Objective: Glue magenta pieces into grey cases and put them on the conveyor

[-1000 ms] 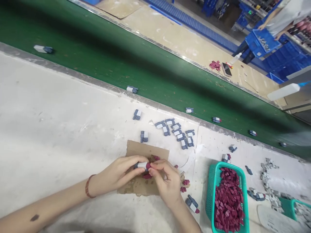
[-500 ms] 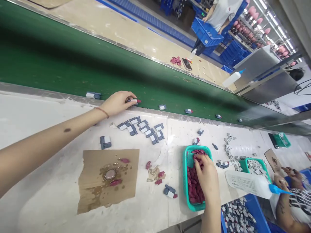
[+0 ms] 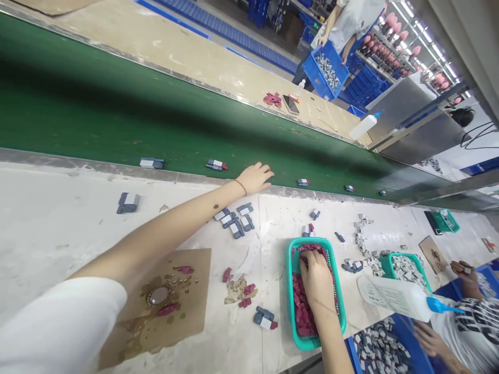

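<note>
My left hand [image 3: 255, 178] reaches over the near edge of the green conveyor belt [image 3: 175, 124], palm down with its fingers spread, and I see nothing held in it. Left of it on the belt lies a small grey-and-white plastic part with a red tip [image 3: 217, 164]. My right hand [image 3: 317, 278] is in a green basket [image 3: 295, 340] of small dark red pieces [image 3: 304, 311]. Its fingers are curled down among them, and whatever the fingertips grip is hidden. Several grey-and-white parts [image 3: 236, 228] lie on the white table below my left forearm.
Wet cardboard [image 3: 187, 322] with a round dish [image 3: 159, 296] lies at left. Right of the basket are a glue bottle [image 3: 393, 296], a green basket of white pieces [image 3: 409, 270] and a blue bin [image 3: 380, 345]. A co-worker sits at right; another person holds a blue crate [image 3: 325, 72] across the belt.
My left hand let go of the red-tipped part on the belt and moved right, opening its fingers. My right hand stayed in the basket. The person across the belt tilted the crate.
</note>
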Available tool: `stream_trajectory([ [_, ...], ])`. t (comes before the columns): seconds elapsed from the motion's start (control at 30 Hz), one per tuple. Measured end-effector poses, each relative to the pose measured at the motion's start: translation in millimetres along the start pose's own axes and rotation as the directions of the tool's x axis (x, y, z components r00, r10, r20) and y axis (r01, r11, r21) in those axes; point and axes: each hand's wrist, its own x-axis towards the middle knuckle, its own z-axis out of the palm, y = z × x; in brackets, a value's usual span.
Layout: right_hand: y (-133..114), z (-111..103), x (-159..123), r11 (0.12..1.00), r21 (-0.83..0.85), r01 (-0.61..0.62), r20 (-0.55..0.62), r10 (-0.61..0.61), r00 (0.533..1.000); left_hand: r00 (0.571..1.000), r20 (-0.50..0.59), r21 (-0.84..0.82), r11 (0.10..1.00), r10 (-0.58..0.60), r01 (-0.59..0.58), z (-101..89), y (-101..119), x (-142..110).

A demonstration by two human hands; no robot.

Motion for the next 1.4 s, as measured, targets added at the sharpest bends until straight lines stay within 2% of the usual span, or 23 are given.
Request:
stream_trajectory([
  [0.1,3.7,3.3,-1.6,0.998,0.056,0.005,-0.004,-0.005,1.000,1.000,0.007,-0.064,0.998,-0.028,0.028,7.8,2.6,5.0],
  [0.2,6.2,5.3,0.0,0.976,0.199,-0.089,-0.024,0.096,0.995,0.996,-0.023,-0.168,0.982,-0.087,0.082,1.6,-3.2,1.5],
  [0.27,6.3,3.8,2.0,0.931,0.325,-0.165,-0.002,0.175,0.985,0.986,-0.055,-0.263,0.955,-0.156,0.136,-8.6,-9.6,-4.6],
  [0.33,4.2,-0.9,3.3,0.888,0.411,-0.205,0.044,0.205,0.978,0.968,-0.070,-0.380,0.904,-0.240,0.196,-22.0,-15.0,-16.1],
  [0.43,-4.8,-12.9,2.8,0.781,0.577,-0.240,0.094,0.228,0.969,0.945,-0.031,-0.556,0.791,-0.325,0.254,-45.2,-17.1,-48.7],
  [0.53,-21.9,-25.6,0.7,0.598,0.755,-0.270,0.109,0.291,0.951,0.927,0.080,-0.736,0.606,-0.365,0.302,-68.2,-11.9,-98.6],
  [0.6,-37.3,-31.2,0.1,0.531,0.803,-0.269,0.110,0.312,0.944,0.879,0.242,-0.869,0.312,-0.411,0.385,-80.8,-6.9,-135.3],
  [0.67,-55.8,-32.6,0.6,0.484,0.836,-0.258,0.126,0.289,0.949,0.823,0.343,-0.885,0.137,-0.452,0.444,-89.6,-2.8,-169.8],
  [0.73,-77.6,-29.0,1.4,0.426,0.871,-0.245,0.166,0.214,0.962,0.784,0.373,-0.861,0.130,-0.497,0.492,-94.6,-0.7,-200.3],
  [0.8,-102.4,-20.7,1.4,0.364,0.899,-0.244,0.224,0.095,0.970,0.765,0.354,-0.828,0.200,-0.537,0.524,-96.6,-0.7,-226.7],
  [0.87,-128.5,-9.4,0.2,0.352,0.906,-0.236,0.268,-0.044,0.962,0.750,0.281,-0.800,0.285,-0.600,0.527,-96.8,-1.8,-249.9],
  [0.97,-164.6,8.5,-3.0,0.470,0.873,-0.129,0.253,-0.211,0.944,0.715,0.175,-0.779,0.349,-0.677,0.521,-96.4,-3.0,-279.4],
  [1.07,-190.8,23.6,-4.9,0.588,0.804,0.089,0.176,-0.378,0.909,0.707,0.161,-0.804,0.324,-0.689,0.499,-95.0,-1.7,-300.6],
  [1.17,-207.2,35.2,-4.5,0.616,0.677,0.402,0.050,-0.584,0.810,0.690,0.186,-0.877,0.198,-0.699,0.437,-90.3,0.0,-312.1],
  [1.27,-216.7,41.5,-3.8,0.598,0.446,0.666,-0.044,-0.729,0.683,0.639,0.261,-0.930,-0.011,-0.723,0.367,-83.8,-0.4,-316.4],
  [1.33,-219.9,42.2,-4.0,0.591,0.327,0.737,-0.048,-0.769,0.638,0.600,0.308,-0.934,-0.112,-0.738,0.340,-80.8,-1.3,-317.3],
  [1.4,-221.2,41.0,-4.6,0.595,0.277,0.755,-0.018,-0.782,0.623,0.574,0.337,-0.929,-0.166,-0.746,0.330,-79.9,-1.7,-317.6],
])
